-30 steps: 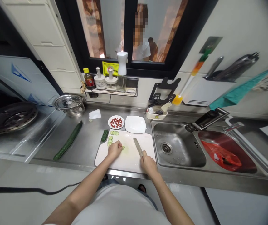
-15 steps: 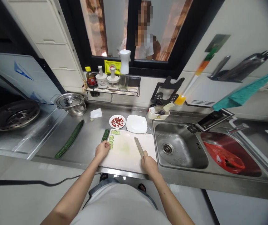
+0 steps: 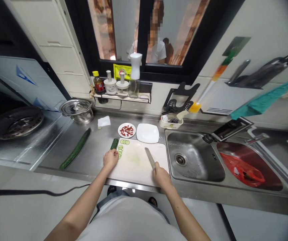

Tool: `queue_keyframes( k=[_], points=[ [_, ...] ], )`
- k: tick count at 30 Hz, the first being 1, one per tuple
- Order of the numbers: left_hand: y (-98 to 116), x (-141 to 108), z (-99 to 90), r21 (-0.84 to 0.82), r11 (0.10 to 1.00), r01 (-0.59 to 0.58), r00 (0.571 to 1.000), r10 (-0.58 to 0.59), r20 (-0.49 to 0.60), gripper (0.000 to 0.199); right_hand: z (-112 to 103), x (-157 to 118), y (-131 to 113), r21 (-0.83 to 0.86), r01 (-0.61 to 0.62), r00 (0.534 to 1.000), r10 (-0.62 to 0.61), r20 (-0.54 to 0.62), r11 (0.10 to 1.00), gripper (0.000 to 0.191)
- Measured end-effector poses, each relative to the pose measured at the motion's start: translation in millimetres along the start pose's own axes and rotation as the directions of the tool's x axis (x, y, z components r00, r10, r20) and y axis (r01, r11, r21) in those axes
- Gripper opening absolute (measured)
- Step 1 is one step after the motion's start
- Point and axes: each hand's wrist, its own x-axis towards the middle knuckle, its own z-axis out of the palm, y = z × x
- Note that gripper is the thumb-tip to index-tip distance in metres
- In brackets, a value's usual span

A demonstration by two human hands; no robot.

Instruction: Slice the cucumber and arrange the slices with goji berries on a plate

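Observation:
My left hand [image 3: 110, 158] is at the left edge of the white cutting board [image 3: 144, 172], fingers bent and close together. It touches the lower end of a cut cucumber piece [image 3: 114, 143] and the lowest of several cucumber slices [image 3: 120, 151]; its fingertips hide what they hold, if anything. More cucumber slices [image 3: 125, 142] overlap in a row at the board's top left corner. My right hand [image 3: 161, 175] grips the handle of a kitchen knife [image 3: 150, 157], its blade pointing away from me over the board's right part.
Behind the board are a plate of chopped red pieces [image 3: 127, 130] and a white plate [image 3: 147, 133]. A whole cucumber [image 3: 75, 149] and a lidded steel pot [image 3: 78, 112] stand left. The sink [image 3: 194, 160] adjoins on the right, with a red plastic bag [image 3: 244, 172] in its second basin.
My left hand has shifted slightly up along the slices and now covers part of the lowest one. The knife and my right hand have hardly moved.

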Motion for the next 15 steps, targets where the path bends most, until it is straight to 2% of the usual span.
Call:
queue_keyframes(
  k=[7,11,15],
  points=[
    [35,12,-3.5,-0.048,0.993,-0.107,0.994,0.105,-0.039,0.023,0,2,2,0.009,0.007,1.0,-0.007,-0.002,1.0,0.035],
    [58,28,-9.6,0.026,0.992,-0.125,0.992,0.126,-0.023,0.034,-1,1,1,0.019,-0.001,1.0,0.0,0.015,1.0,0.033],
    [72,45,-12.0,0.125,0.973,-0.193,0.981,0.192,0.016,0.034,-3,-1,-1,0.024,-0.004,1.0,0.004,0.011,1.0,0.031]
  ],
)
